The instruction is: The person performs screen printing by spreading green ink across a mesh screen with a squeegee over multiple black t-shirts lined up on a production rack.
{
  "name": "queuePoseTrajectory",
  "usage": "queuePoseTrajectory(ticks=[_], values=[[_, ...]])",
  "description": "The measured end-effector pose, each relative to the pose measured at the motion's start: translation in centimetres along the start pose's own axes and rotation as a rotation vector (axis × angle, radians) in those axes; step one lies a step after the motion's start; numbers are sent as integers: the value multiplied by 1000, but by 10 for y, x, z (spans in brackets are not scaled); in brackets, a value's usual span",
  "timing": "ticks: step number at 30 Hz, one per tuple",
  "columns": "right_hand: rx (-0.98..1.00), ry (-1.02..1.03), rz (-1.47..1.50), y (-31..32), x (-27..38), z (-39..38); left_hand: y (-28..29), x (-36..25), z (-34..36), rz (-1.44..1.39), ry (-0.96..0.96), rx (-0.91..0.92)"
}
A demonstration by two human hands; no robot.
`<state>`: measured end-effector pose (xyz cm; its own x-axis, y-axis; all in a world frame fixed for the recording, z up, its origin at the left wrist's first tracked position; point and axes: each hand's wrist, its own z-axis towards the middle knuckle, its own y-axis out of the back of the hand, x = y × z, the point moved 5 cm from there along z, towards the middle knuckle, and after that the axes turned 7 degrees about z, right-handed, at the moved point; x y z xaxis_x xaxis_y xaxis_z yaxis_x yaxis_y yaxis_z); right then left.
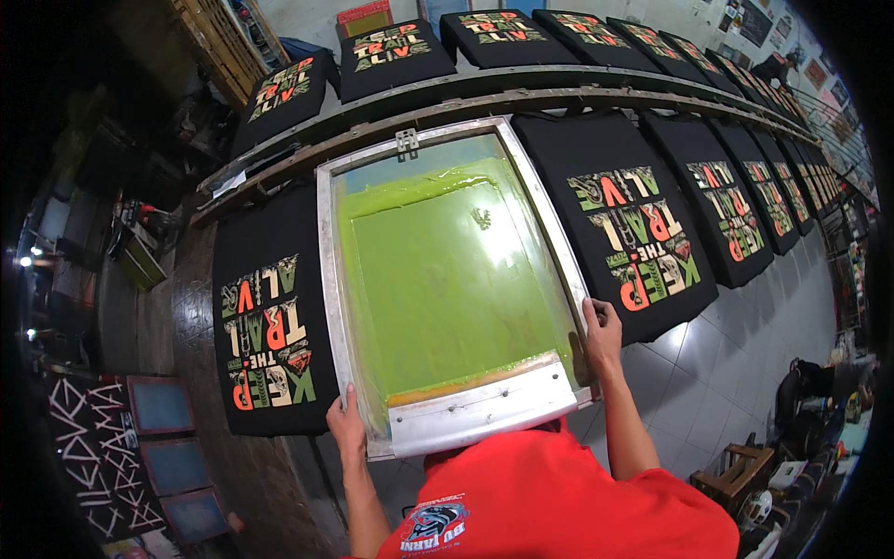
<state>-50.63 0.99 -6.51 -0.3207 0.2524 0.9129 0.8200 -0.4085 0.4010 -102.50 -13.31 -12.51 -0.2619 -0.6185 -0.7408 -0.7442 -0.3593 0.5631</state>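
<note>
A screen printing frame point(328, 252) with pale metal rails lies before me, its mesh coated with bright green ink point(428, 279). Thicker ink is banked along the far end of the mesh. My left hand point(347, 429) grips the left rail near its close corner, thumb on top. Further up, the right rail is held by my right hand point(603, 335), fingers curled around its outer side. Across the near end of the mesh lies a wide squeegee point(484, 410) with a silvery holder and a yellowish, ink-smeared blade; neither hand touches it. Whatever lies under the frame is mostly hidden.
Printed black T-shirts flank the frame: one point(265, 317) at left, another point(619, 224) at right, with several beyond. A metal hinge clamp point(407, 142) sits at the frame's far edge, beside a long rail point(466, 107). A wooden stool point(734, 470) stands on the tiled floor at lower right.
</note>
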Motion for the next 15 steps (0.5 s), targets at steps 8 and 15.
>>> queuePoseTrajectory(ticks=[8,15], values=[[37,-21,46,2,-2,0,-2,-13,-6,-58,25,36],[-38,73,25,-3,-3,1,-19,14,7,-90,87,29]])
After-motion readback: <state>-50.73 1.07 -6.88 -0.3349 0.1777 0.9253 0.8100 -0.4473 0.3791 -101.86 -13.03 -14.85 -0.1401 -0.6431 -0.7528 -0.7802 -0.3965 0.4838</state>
